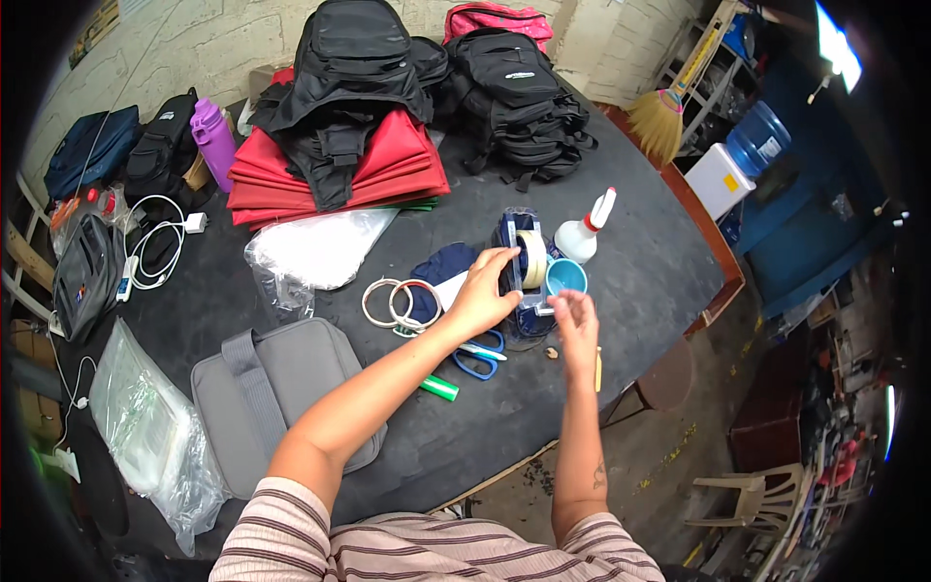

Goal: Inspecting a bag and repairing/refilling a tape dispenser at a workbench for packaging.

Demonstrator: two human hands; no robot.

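A dark tape dispenser (515, 221) with a roll of pale tape (532, 258) stands in front of me. My left hand (485, 296) is at its left side, fingers spread and fingertips against it. My right hand (577, 325) is by its near right end, fingers bent toward the thumb; what they pinch, if anything, is too small to make out. A teal cup (566, 277) sits just beyond my right fingers, beside the dispenser. Under and near my left wrist lie blue-handled scissors (477, 367), two tape rings (415, 304) and a green object (439, 388).
A white spray bottle (576, 241) stands behind the cup. A grey fabric case (291, 388) and a clear plastic package (155, 436) lie left. Folded red fabric (247, 189) under a black backpack (354, 58), another black backpack (514, 97) and a purple bottle (210, 141) line the back.
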